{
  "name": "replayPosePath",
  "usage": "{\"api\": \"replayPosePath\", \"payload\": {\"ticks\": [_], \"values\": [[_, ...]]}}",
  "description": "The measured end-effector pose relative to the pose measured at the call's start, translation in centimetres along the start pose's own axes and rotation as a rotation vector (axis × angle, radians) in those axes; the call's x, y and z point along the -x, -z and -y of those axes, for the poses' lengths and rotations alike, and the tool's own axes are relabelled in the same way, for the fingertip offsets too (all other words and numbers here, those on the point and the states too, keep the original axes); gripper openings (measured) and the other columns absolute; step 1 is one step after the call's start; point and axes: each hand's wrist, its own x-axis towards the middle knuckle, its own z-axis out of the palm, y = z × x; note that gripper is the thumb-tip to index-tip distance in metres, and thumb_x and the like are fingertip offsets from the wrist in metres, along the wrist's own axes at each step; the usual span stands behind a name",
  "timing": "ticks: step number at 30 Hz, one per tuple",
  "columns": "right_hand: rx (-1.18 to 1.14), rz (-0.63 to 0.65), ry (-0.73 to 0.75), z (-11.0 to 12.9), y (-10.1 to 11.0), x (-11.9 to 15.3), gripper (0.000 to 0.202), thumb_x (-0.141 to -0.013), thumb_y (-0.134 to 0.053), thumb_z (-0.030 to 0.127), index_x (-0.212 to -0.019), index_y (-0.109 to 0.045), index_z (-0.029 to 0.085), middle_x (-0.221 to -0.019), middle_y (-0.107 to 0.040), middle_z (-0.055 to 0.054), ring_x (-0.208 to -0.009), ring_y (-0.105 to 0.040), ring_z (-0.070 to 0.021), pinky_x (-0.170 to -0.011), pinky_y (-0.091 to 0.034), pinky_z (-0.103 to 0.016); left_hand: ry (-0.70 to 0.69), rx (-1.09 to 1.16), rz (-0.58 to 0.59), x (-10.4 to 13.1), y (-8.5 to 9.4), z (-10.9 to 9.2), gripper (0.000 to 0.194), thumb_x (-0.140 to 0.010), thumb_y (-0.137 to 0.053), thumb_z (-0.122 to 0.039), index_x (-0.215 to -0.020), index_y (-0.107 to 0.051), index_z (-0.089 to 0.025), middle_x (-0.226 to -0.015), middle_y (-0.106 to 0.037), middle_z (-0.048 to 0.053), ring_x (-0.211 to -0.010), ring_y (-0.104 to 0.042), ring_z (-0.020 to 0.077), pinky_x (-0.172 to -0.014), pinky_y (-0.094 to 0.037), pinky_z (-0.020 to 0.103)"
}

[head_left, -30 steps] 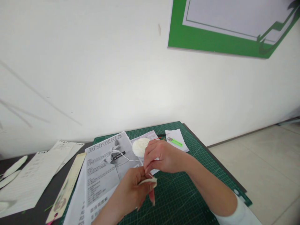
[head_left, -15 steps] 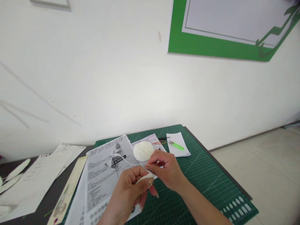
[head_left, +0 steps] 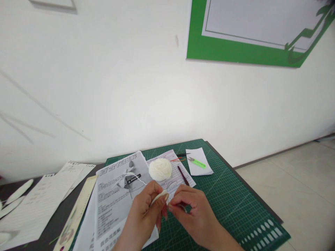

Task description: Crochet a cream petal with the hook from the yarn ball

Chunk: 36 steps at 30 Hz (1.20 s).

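A small white crocheted piece [head_left: 158, 197] is pinched between the thumb and fingers of my left hand [head_left: 146, 211]. Close beside it, my right hand [head_left: 195, 212] has its thumb and index finger pressed together on white yarn at the piece's right end. A dark red crochet hook [head_left: 183, 175] points up and left from behind my right hand; its lower end is hidden there. The white yarn ball [head_left: 160, 169] sits on a printed sheet just beyond both hands, and a loose strand [head_left: 136, 176] crosses the pattern page towards my left hand.
Green-handled snips [head_left: 197, 162] lie on a white paper stack [head_left: 200, 172] at the back right of the green cutting mat [head_left: 222, 188]. A printed pattern page [head_left: 112, 205], a ruler [head_left: 75, 212] and handwritten sheets [head_left: 47, 198] spread to the left. The white wall [head_left: 131, 87] rises behind.
My right hand has moved slightly down and right, off the yarn ball's edge. The dark red hook now shows beyond it. My left hand still holds the white piece.
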Motion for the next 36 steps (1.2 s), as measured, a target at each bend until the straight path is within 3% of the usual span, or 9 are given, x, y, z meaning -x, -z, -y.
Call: {"api": "replayPosePath", "payload": {"ticks": [8,15,18,21,24,26,28,34,36], "values": [[0.145,0.040,0.177,0.7,1.4,0.8,0.016,-0.084,-0.053,0.009,-0.075,-0.064,0.017,-0.072,-0.062,-0.002,-0.067,-0.057,-0.0117,-0.062,-0.042,-0.020,0.044,-0.003,0.027,-0.1,-0.1,0.1,0.026,-0.083,-0.058,-0.040,-0.084,-0.060,-0.015,-0.050,-0.059,-0.003,-0.034,-0.044,0.0069,-0.038,-0.031,0.018],[-0.005,0.096,-0.150,0.2,2.1,0.8,0.019,-0.089,-0.051,0.022,-0.073,-0.061,0.018,-0.069,-0.058,0.001,-0.065,-0.053,-0.0122,-0.061,-0.040,-0.022,0.067,0.113,0.051,-0.4,-0.4,0.1,0.026,-0.080,-0.063,-0.040,-0.079,-0.060,-0.014,-0.061,-0.067,0.001,-0.042,-0.058,0.0107,-0.043,-0.044,0.020],[-0.199,0.102,-0.238,-0.5,1.6,0.8,0.021,-0.091,-0.051,0.034,-0.096,-0.064,0.019,-0.070,-0.056,0.002,-0.064,-0.050,-0.0118,-0.060,-0.039,-0.023,0.058,0.121,0.054,-0.3,-0.6,0.1,0.028,-0.078,-0.064,-0.042,-0.078,-0.060,-0.015,-0.060,-0.067,0.002,-0.042,-0.058,0.0117,-0.042,-0.045,0.021],[-0.444,0.097,-0.331,-1.4,0.4,0.8,0.045,-0.083,-0.061,0.046,-0.120,-0.057,0.021,-0.058,-0.040,0.008,-0.048,-0.034,-0.0084,-0.046,-0.028,-0.020,0.044,0.093,0.066,-0.2,-0.8,0.2,0.028,-0.080,-0.062,-0.043,-0.078,-0.060,-0.015,-0.049,-0.061,-0.001,-0.040,-0.056,0.0116,-0.042,-0.043,0.020],[-0.505,-0.014,-0.317,-1.8,-0.7,0.6,0.039,-0.076,-0.069,0.045,-0.105,-0.067,0.020,-0.053,-0.036,0.009,-0.046,-0.032,-0.0076,-0.044,-0.027,-0.020,0.019,0.059,0.062,-0.1,-1.1,0.6,0.026,-0.080,-0.061,-0.040,-0.075,-0.060,-0.015,-0.046,-0.059,-0.002,-0.040,-0.057,0.0118,-0.041,-0.042,0.019],[-0.387,-0.104,-0.238,-1.7,-1.0,0.5,0.023,-0.076,-0.070,0.041,-0.085,-0.074,0.020,-0.056,-0.043,0.006,-0.051,-0.039,-0.0091,-0.048,-0.031,-0.021,0.020,0.018,0.056,0.0,-1.2,0.9,0.023,-0.081,-0.060,-0.037,-0.074,-0.059,-0.015,-0.046,-0.058,-0.003,-0.040,-0.057,0.0120,-0.040,-0.042,0.019],[-0.281,-0.145,-0.175,-1.3,-1.0,0.5,0.018,-0.078,-0.069,0.037,-0.076,-0.076,0.021,-0.058,-0.048,0.004,-0.055,-0.044,-0.0107,-0.051,-0.034,-0.022,0.026,-0.016,0.045,0.0,-1.3,1.1,0.022,-0.081,-0.058,-0.035,-0.074,-0.057,-0.015,-0.050,-0.059,-0.002,-0.041,-0.059,0.0123,-0.038,-0.041,0.018],[-0.355,-0.149,-0.233,-0.4,-0.8,0.8,0.022,-0.076,-0.069,0.038,-0.070,-0.075,0.018,-0.056,-0.055,0.002,-0.052,-0.047,-0.0112,-0.051,-0.037,-0.023,0.057,0.006,0.133,0.4,-1.0,0.3,0.023,-0.086,-0.053,-0.038,-0.090,-0.036,-0.024,-0.055,-0.058,-0.008,-0.037,-0.060,0.0131,-0.029,-0.035,0.013],[-0.392,-0.092,-0.259,-0.3,-0.7,0.9,0.027,-0.079,-0.066,0.038,-0.064,-0.070,0.016,-0.051,-0.053,0.003,-0.047,-0.046,-0.0105,-0.048,-0.036,-0.022,0.064,0.021,0.209,0.6,-0.6,-0.3,0.024,-0.086,-0.053,-0.038,-0.096,-0.037,-0.024,-0.062,-0.061,-0.005,-0.047,-0.064,0.0145,-0.033,-0.042,0.016]]}}
